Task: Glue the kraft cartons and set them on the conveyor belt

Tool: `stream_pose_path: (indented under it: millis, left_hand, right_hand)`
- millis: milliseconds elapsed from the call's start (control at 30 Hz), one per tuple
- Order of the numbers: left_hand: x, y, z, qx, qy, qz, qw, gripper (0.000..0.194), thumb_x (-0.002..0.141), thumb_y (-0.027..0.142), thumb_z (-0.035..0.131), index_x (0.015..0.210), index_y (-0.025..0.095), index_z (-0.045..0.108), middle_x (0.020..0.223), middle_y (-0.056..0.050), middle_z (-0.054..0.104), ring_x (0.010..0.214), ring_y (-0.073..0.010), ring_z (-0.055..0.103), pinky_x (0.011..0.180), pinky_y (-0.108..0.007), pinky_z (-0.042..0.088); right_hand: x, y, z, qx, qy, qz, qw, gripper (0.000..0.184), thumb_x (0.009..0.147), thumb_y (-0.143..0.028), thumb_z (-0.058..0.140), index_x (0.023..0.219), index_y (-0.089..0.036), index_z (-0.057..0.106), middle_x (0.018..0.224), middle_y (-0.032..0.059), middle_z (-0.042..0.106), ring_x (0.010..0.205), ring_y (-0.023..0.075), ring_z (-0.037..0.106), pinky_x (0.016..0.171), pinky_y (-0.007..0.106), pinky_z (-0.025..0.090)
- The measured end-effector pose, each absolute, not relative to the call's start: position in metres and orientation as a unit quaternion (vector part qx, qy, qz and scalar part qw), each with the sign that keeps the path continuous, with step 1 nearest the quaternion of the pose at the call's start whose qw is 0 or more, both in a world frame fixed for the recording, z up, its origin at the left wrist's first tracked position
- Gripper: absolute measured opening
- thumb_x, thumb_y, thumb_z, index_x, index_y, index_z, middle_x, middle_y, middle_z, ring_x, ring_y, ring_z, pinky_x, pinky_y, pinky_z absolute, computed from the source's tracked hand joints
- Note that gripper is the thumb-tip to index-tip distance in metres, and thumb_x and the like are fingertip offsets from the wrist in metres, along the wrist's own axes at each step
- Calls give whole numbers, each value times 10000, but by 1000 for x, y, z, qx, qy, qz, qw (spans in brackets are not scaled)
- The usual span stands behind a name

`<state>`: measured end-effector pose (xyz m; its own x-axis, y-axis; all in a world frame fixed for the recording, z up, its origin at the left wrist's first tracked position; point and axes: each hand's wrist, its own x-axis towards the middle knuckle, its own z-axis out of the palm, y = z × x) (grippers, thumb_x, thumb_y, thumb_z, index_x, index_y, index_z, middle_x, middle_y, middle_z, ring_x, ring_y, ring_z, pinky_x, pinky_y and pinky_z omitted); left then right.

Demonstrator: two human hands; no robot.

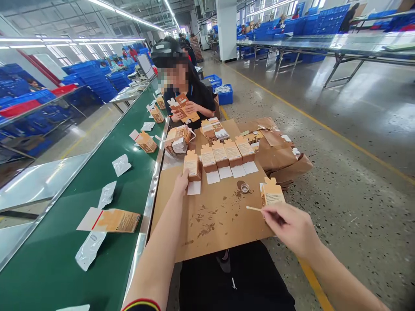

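Note:
My left hand (182, 180) grips the left side of a small orange-and-brown carton (192, 166), which stands on the cardboard sheet with a white flap spread toward me. Pinched between the fingers of my right hand (292, 224) is a cotton swab (254, 208), its tip pointing left. Just behind that hand another carton (272, 193) stands, partly hidden by the fingers. Several like cartons (223, 156) form a row right of my left hand, white flaps toward me. A small clear round dish (244, 188) sits on the cardboard (217, 233) among wet spots.
A green conveyor belt (94, 190) runs along the left with silver pouches (121, 165) and cartons on it. Across the cardboard a co-worker (191, 95) holds flat cartons. Stacked flat cartons (178, 139) lie before them. Brown wrapping paper (279, 155) lies at the right.

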<state>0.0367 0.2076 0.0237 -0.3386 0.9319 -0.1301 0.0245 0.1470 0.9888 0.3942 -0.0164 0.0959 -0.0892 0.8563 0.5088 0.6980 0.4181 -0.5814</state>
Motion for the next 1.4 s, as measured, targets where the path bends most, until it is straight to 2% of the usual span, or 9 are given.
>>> stream_pose_path:
  millis: [100,233,367,500,600,733,900,1167,1400]
  left_hand:
    - [17,157,21,334,628,537,453,550,828,650,925,1082,181,790,1254,-239,868,1346,-439,812,1173,-595,653]
    - [3,70,13,304,569,556,524,788,658,641,1086,1236,185,806,1403,-218,853,1366,-439,807,1179,-589,653]
    - [15,18,7,295,551,548,556,822,592,598,1153,1218,209,790,1395,-189,858,1330,-416,821,1175,-577,651]
    - [27,15,4,311,553,525,567,837,593,541,1169,1236,220,739,1339,-177,867,1283,-374,838,1170,-557,649]
    - [29,23,3,318,553,523,566,843,599,546,1167,1229,223,711,1325,-175,866,1262,-368,846,1166,-558,650]
    - [40,33,0,304,546,550,554,845,595,555,1170,1209,227,690,1352,-179,856,1315,-380,832,1223,-593,618]
    - [56,39,-2,321,539,544,557,866,561,531,1182,1176,239,647,1335,-172,858,1310,-384,836,1218,-616,623]
    - [55,34,4,341,561,515,551,837,609,500,1163,1202,265,620,1329,-138,844,1291,-366,835,1164,-572,661]
    - [59,24,6,387,570,509,516,907,616,452,1137,1313,283,583,1361,-125,789,1308,-363,807,1130,-528,662]
  right_hand:
    - [407,37,93,-569,-754,104,311,233,1045,-187,627,885,-252,784,767,17,808,660,179,732,648,273,569]
    - [406,95,74,-578,-771,120,239,260,987,-150,650,755,-259,695,749,25,790,697,199,725,646,291,487]
    - [403,116,59,-576,-783,125,199,292,948,-138,663,691,-273,631,708,24,761,655,204,681,632,318,439]
    - [410,109,61,-575,-788,117,189,260,986,-206,632,738,-273,678,752,44,787,692,221,706,644,331,457]
    - [416,94,70,-573,-786,102,208,239,1037,-296,618,842,-265,753,823,67,826,753,241,746,667,340,499]
    - [404,66,75,-569,-762,91,296,226,1045,-338,632,909,-269,800,850,62,854,758,244,773,696,351,581]
    - [350,27,58,-544,-711,208,394,212,1047,-334,663,932,-271,829,848,41,862,716,213,775,690,338,659]
    - [289,-11,1,-519,-697,283,406,213,1054,-247,684,879,-265,804,798,30,828,661,186,747,669,296,652]
    - [304,-12,-2,-535,-684,257,425,273,1108,-284,631,894,-269,801,780,29,791,663,188,716,673,308,642]
